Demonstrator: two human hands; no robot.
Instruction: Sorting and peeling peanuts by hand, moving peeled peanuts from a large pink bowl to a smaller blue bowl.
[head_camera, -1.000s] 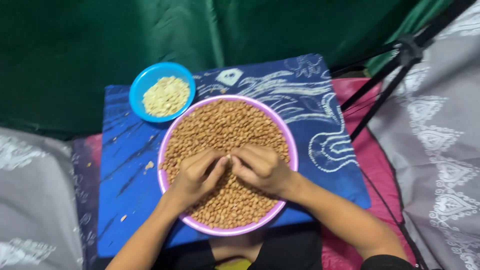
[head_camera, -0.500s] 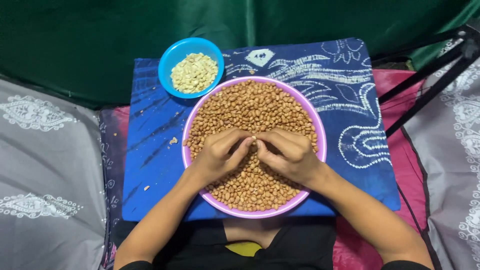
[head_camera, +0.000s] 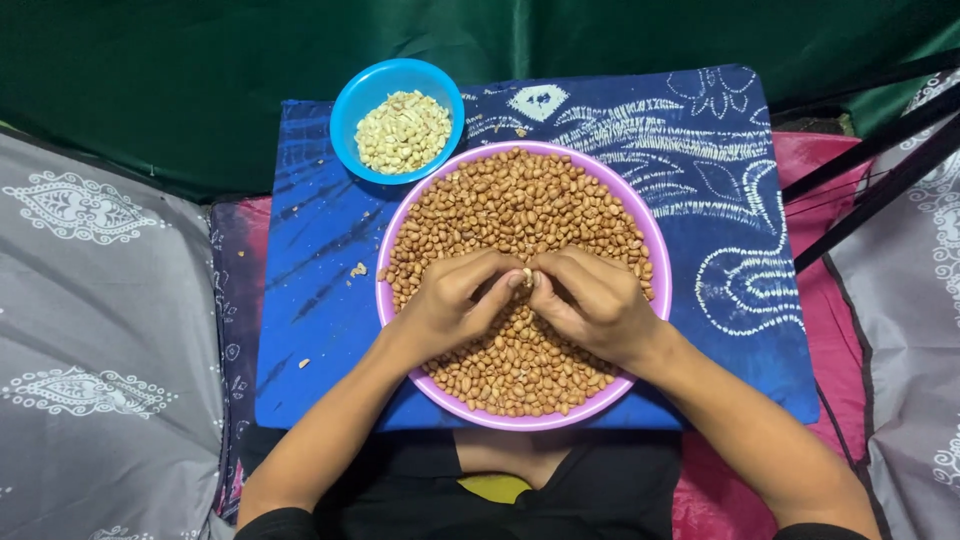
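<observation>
A wide purple bowl (head_camera: 655, 250) full of brown-skinned peanuts (head_camera: 510, 200) sits on a blue patterned cloth (head_camera: 310, 260). Both my hands rest over the middle of the bowl. My left hand (head_camera: 450, 300) and my right hand (head_camera: 590, 305) meet fingertip to fingertip, pinching one pale peanut (head_camera: 527, 276) between them. Up and to the left stands a small blue bowl (head_camera: 350, 100) holding pale, skinned peanuts (head_camera: 403, 130).
Bits of peanut skin (head_camera: 357, 269) lie on the blue cloth left of the purple bowl. Grey patterned fabric (head_camera: 100, 330) lies at left and right, green fabric (head_camera: 200, 60) at the back. Black tripod legs (head_camera: 870, 190) cross the right side over a pink cloth (head_camera: 820, 170).
The view has shifted, so the bowls sit further right and lower in the frame. My hands have stayed together over the purple bowl, fingertips working on a peanut.
</observation>
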